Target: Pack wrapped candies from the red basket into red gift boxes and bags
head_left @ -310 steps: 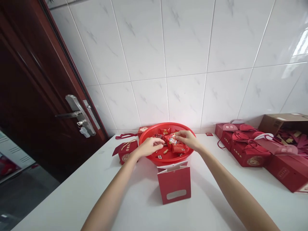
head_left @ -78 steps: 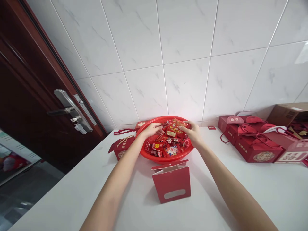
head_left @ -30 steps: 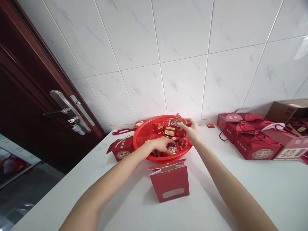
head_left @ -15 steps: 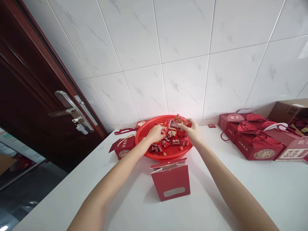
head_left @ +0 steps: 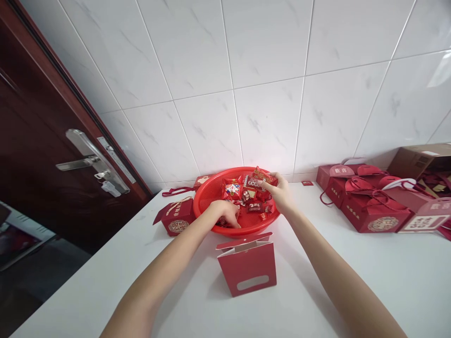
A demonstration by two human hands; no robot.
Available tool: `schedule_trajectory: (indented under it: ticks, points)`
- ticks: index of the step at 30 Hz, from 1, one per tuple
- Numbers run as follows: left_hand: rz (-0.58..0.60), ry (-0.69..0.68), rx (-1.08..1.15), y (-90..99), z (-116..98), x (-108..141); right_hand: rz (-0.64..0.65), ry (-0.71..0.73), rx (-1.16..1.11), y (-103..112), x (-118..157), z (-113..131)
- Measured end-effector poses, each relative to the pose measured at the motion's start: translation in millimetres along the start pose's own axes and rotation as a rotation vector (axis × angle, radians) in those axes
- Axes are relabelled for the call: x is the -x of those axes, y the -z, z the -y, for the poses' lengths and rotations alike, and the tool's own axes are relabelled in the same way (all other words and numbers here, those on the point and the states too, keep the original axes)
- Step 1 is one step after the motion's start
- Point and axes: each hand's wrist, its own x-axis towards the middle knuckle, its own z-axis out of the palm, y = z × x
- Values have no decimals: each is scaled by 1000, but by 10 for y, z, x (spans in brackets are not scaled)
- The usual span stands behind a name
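Observation:
A red plastic basket (head_left: 206, 185) holds several small wrapped candies (head_left: 255, 207) and larger red packets, one of them a red packet with a colourful print (head_left: 232, 188). My left hand (head_left: 225, 212) reaches down into the basket's front left, its fingers curled among the candies; what they grip is hidden. At the right rim, my right hand (head_left: 279, 191) is closed on red snack packets (head_left: 262, 175), thumb on top and fingers behind. In front of the basket stands a red gift box (head_left: 248, 270), upright, its top flap open and an oval window low on its face.
Left of the basket sits another red gift box (head_left: 176, 218). Several red boxes with cord handles (head_left: 373, 211) are grouped at the right, beside a brown carton (head_left: 419, 157). A small red packet (head_left: 307, 183) lies near the tiled wall. A dark door (head_left: 45, 117) is at left.
My left hand has moved down toward the basket's front, leaving the colourful printed packet uncovered. My right hand keeps its hold at the right rim. The view has shifted slightly.

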Motion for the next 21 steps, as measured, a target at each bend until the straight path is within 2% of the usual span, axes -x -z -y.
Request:
schedule_trajectory:
  ticks: [3,7,16,21]
  points:
    - [15,40,-2,-1,12,11,14,-13,8,1,-3,-2]
    - [-47,94,-28,-22,48,34,22,-1,39,2,-1,0]
    - [-141,92,19,-58,143,-3,27,8,102,15,36,-26]
    - [-49,56,66,-91,203,-77,36,-14,93,15,21,-47]
